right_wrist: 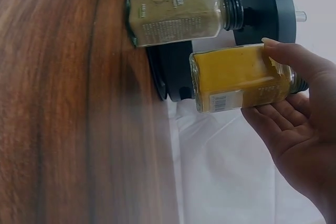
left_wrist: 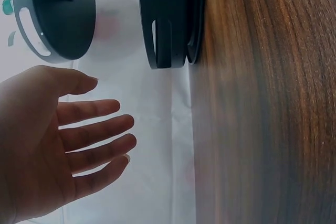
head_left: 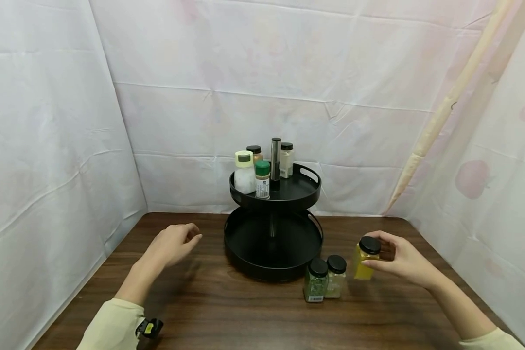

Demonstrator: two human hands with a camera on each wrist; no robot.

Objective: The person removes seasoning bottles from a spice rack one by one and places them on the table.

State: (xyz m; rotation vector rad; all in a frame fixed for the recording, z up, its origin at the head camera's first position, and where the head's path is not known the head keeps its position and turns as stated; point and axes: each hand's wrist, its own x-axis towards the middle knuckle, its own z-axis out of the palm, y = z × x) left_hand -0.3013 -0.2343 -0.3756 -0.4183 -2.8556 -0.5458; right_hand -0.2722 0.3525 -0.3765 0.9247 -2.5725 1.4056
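Observation:
My right hand grips a square glass spice jar of yellow powder with a black lid, thumb on one side and fingers on the other. In the right wrist view the yellow spice jar hangs above the table. To its left stand a jar of green herbs and a jar of pale beige powder, side by side. My left hand hovers left of the black two-tier rack, holding nothing. In the left wrist view the left hand has its fingers spread and loosely bent.
On the rack's upper tier stand a white shaker with a pale yellow lid, a green-capped bottle and black-lidded jars. The lower tier has a raised rim. White cloth hangs behind the wooden table.

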